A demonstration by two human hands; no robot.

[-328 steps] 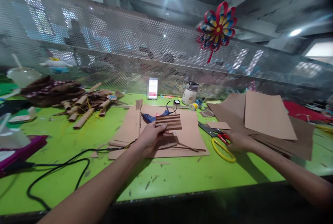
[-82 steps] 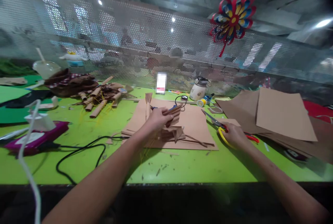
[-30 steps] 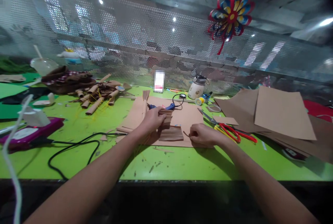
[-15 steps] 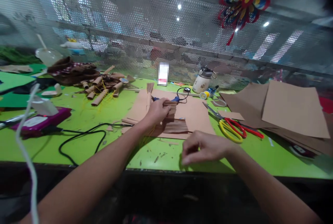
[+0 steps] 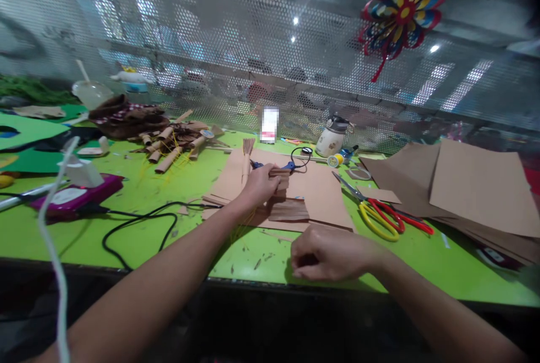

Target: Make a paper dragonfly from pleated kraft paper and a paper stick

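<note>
My left hand (image 5: pixel 260 184) reaches over a sheet of brown kraft paper (image 5: pixel 323 202), its fingers closed on a pleated brown paper strip (image 5: pixel 282 173). Below it lies another strip of creased brown paper (image 5: pixel 291 209). My right hand (image 5: pixel 323 251) is curled closed near the table's front edge, and nothing shows in it. Just behind the left hand is a blue-handled tool with a black cord (image 5: pixel 290 166), partly hidden. A paper roll with a frayed top (image 5: pixel 246 161) lies beside it.
Scissors with yellow and red handles (image 5: pixel 382 221) lie right of the sheet, near stacked brown paper (image 5: pixel 481 188). Several tied paper rolls (image 5: pixel 169 159) are at the left. A black cable (image 5: pixel 105 233) runs from a purple power strip (image 5: pixel 82 194). A bottle (image 5: pixel 331 139) stands behind.
The camera view has shifted slightly. My right hand has curled further in, close to the table edge. The left hand keeps its hold on the paper strip.
</note>
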